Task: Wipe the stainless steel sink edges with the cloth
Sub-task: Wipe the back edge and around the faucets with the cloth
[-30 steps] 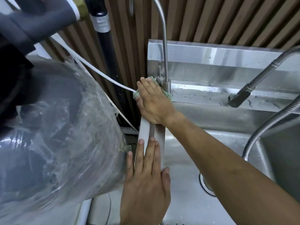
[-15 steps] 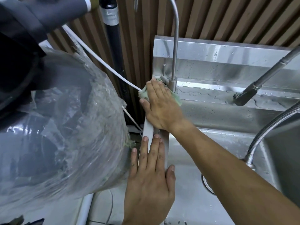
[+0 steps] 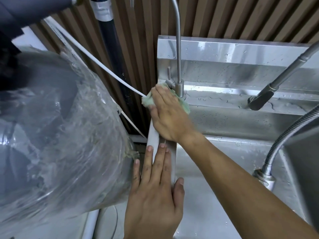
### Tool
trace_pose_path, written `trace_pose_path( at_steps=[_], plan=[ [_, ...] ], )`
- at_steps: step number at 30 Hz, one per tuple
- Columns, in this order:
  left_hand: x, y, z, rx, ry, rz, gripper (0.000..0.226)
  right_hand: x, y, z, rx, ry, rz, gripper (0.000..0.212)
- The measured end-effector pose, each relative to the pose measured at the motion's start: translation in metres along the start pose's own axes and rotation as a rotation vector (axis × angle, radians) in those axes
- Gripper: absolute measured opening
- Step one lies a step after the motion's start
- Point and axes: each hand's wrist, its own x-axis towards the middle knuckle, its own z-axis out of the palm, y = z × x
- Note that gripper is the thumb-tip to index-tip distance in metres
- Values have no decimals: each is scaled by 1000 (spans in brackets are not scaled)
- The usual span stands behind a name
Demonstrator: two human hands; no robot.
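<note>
Stainless steel forms the narrow left rim of the sink (image 3: 170, 163), which runs away from the viewer toward the back ledge. Nearest, the left hand (image 3: 155, 192) lies flat along this rim, fingers straight and together, thumb hooked over the inner side toward the basin; it holds nothing and appears to steady the body. Beyond it, the right hand (image 3: 168, 114), reaching across from the right, presses a pale green crumpled cloth (image 3: 184, 105) onto the far left corner of the rim, fingers extended over the fabric, whose edges show on both sides of the palm. The cloth touches the base of the slim brushed-steel gooseneck tap (image 3: 178, 66). Farther right, the wet back ledge (image 3: 224, 100) carries beads and streaks of water beneath a dark pull-out spray head (image 3: 261, 99). A plastic-wrapped grey drum (image 3: 57, 135) stands beside the sink at left. Judged from this view, wiping is at the corner; the back ledge seems unwiped, and the right and front edges cannot be seen.
</note>
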Motion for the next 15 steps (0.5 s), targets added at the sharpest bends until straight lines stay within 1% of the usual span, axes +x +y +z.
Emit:
trace_pose_path(
  at_steps=[4, 9, 11, 13, 15],
  plan=[
    [2, 1, 2, 13, 7, 9, 70, -46, 6, -6, 40, -75, 31, 58],
    [0, 2, 1, 25, 18, 0, 71, -29, 17, -15, 34, -124, -25, 61],
    [0, 2, 1, 40, 28, -1, 71, -28, 20, -11, 69, -64, -31, 57],
    [0, 2, 2, 42, 38, 3, 70, -29, 22, -6, 169, 22, -23, 48],
    [0, 2, 1, 32, 37, 7, 70, -34, 25, -5, 240, 68, -40, 41]
  ],
)
